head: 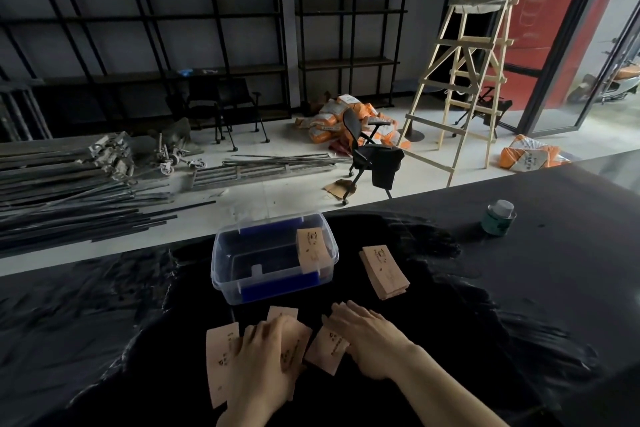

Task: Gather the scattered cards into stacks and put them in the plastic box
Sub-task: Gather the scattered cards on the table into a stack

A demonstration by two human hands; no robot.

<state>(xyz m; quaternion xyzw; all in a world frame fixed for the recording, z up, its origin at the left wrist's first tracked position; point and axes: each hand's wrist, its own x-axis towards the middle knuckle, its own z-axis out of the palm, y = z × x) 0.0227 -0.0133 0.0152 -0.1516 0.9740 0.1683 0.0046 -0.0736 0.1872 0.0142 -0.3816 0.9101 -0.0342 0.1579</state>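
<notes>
Fingers of both hands lie flat and spread on loose cards, gripping nothing: left hand on the left cluster, right hand beside it. Beyond the fingertips sits the plastic box, cards inside; a stack lies to its right.

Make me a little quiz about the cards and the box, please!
1. True or false: the box has cards in it.
2. Where is the neat stack? A) left of the box B) right of the box C) inside the box
3. Fill in: the left hand and right hand both press flat on loose ____.

Key: 1 true, some cards lean at its right end. 2 B. 3 cards.
</notes>
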